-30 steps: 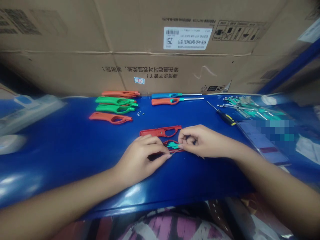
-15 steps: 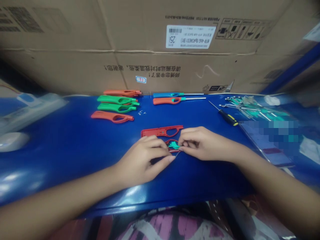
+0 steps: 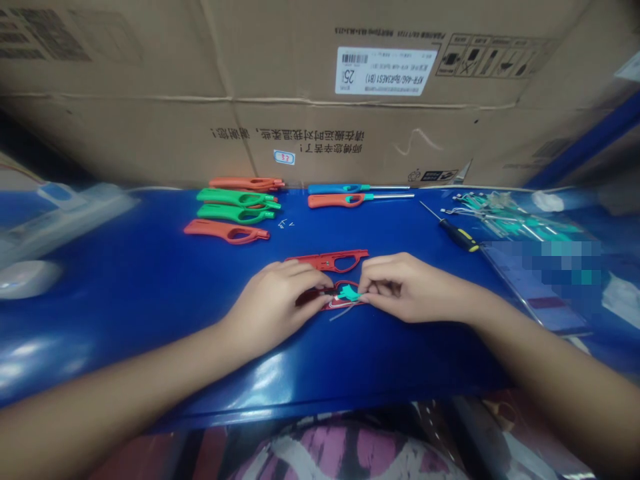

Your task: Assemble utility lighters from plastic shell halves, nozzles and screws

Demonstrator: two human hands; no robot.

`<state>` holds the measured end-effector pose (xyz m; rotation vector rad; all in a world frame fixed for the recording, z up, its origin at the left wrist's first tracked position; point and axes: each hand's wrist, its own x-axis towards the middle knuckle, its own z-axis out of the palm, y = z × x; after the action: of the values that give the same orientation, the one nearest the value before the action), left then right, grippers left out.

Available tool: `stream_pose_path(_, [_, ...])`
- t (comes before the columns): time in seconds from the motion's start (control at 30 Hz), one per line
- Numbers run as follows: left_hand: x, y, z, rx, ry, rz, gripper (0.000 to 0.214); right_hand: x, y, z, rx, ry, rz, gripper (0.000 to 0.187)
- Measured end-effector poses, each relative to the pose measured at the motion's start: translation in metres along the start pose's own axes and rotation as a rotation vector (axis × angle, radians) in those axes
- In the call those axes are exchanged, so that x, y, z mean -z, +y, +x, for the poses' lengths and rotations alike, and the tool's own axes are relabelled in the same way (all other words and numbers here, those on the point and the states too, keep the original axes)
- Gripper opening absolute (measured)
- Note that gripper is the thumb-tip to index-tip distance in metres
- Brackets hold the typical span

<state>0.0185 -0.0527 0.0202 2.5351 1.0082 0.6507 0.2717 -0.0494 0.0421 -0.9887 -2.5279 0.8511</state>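
A red lighter shell half (image 3: 356, 305) lies on the blue table with a teal trigger piece (image 3: 349, 292) inside it. My left hand (image 3: 273, 297) is closed over the shell's left part, its thumb and index finger pinching there beside a black part and a white wire. My right hand (image 3: 400, 288) pinches at the right end of the trigger piece, fingertips touching the shell's tip. A thin clear tube (image 3: 343, 313) sticks out at the near side. Just beyond lies a second red lighter shell half (image 3: 345, 261), inner side up, partly hidden by my left hand.
Orange and green lighter shells (image 3: 227, 231) lie at the back left beside tiny metal pieces (image 3: 286, 225). Two long-nosed lighters (image 3: 333, 200), a screwdriver (image 3: 457, 235) and bagged teal parts (image 3: 515, 217) lie farther right. A cardboard box (image 3: 280, 80) walls the back.
My left thumb and fingertips have drawn back to the left and up, uncovering the white wire and the clear tube. My right hand keeps its pinch in nearly the same place.
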Motion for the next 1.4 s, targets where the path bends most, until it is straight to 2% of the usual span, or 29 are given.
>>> stream_pose_path(0.13, [-0.002,0.001,0.000,0.001,-0.006,0.004,0.012,-0.003,0.000,0.002,0.000,0.021,-0.024,0.010])
stream_pose_path(0.4, [-0.003,0.000,-0.003,0.038,-0.035,-0.006,0.016,-0.008,0.001,0.003,0.092,0.012,-0.080,0.012])
stream_pose_path(0.7, [0.012,0.007,0.003,0.079,-0.155,-0.079,0.021,-0.009,-0.002,0.003,0.071,-0.020,-0.069,0.010])
stream_pose_path(0.93, [0.010,0.004,0.002,0.095,-0.125,-0.161,0.021,-0.013,-0.002,0.001,0.132,0.000,-0.051,0.011])
stream_pose_path(1.17, [0.008,0.008,0.002,0.162,-0.135,-0.206,0.019,-0.013,-0.005,0.000,0.156,-0.068,-0.134,0.017])
stream_pose_path(1.4, [0.008,0.011,0.001,0.196,-0.125,-0.224,0.019,-0.013,-0.007,0.000,0.162,-0.069,-0.136,0.017])
